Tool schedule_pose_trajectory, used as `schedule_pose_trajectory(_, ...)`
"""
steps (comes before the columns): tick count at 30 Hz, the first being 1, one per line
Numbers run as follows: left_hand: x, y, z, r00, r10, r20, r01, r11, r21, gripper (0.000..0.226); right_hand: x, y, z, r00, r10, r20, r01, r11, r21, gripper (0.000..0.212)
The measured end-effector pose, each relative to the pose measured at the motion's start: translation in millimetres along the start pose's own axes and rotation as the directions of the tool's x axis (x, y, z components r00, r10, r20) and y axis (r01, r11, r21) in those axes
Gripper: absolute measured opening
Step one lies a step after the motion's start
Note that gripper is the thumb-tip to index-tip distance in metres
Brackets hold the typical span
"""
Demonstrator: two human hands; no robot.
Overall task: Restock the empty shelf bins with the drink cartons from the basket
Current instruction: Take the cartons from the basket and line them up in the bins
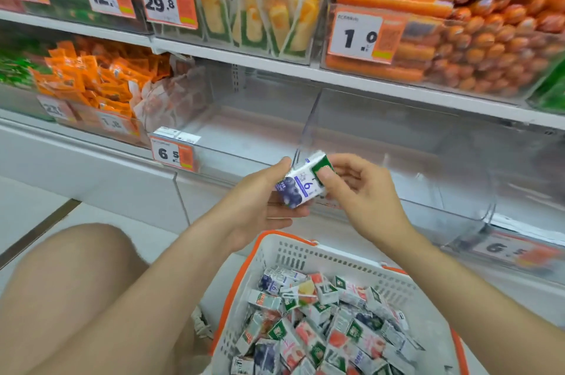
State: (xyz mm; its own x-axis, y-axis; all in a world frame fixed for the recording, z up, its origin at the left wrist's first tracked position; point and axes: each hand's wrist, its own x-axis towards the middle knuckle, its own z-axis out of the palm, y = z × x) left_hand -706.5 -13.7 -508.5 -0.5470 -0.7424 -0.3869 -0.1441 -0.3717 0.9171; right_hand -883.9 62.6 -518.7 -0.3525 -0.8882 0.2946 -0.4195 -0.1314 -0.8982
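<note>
A small white drink carton with a blueberry picture and a green top is held in front of the lower shelf. My left hand cups it from below and the left. My right hand pinches its green end with thumb and fingers. Below my hands stands a white basket with an orange rim, holding several mixed cartons in blue, red and green. Behind the carton, two clear plastic shelf bins, the left bin and the right bin, look empty.
Price tags reading 6.5 hang on the bin fronts. Left of the empty bins sit bins of orange snack packs. The upper shelf holds sausages and wrapped snacks. My bare knee is at the lower left.
</note>
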Motion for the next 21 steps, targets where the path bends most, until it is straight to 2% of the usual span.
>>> schedule_pose_trajectory(2,-1,0,16,0.993,0.109,0.044,-0.115,0.983,0.144,0.047,-4,-2,-19,0.997,0.059,-0.048,-0.054,0.993,0.101,0.012)
schedule_pose_trajectory(4,-1,0,32,0.967,0.233,0.101,-0.251,0.937,0.243,0.033,-9,-2,-38,0.993,0.093,-0.078,-0.08,0.985,0.155,0.015)
schedule_pose_trajectory(7,0,-1,59,0.915,0.374,0.152,-0.401,0.884,0.24,0.018,-16,-2,-66,0.99,0.074,-0.119,-0.059,0.991,0.119,0.016)
schedule_pose_trajectory(11,4,-1,92,0.871,0.447,0.206,-0.485,0.849,0.209,0.022,-21,-5,-100,0.985,0.073,-0.158,-0.063,0.995,0.072,0.017)
schedule_pose_trajectory(16,7,6,132,0.824,0.488,0.287,-0.562,0.767,0.309,0.016,-28,-5,-135,0.972,0.094,-0.215,-0.111,0.992,-0.066,0.022)
schedule_pose_trajectory(19,9,6,156,0.791,0.542,0.286,-0.605,0.618,0.503,0.024,-30,-5,-160,0.952,0.137,-0.274,-0.185,0.97,-0.16,0.031)
schedule_pose_trajectory(21,8,4,174,0.744,0.627,0.23,-0.632,0.55,0.546,0.028,-33,-9,-179,0.945,0.117,-0.306,-0.202,0.943,-0.264,0.031)
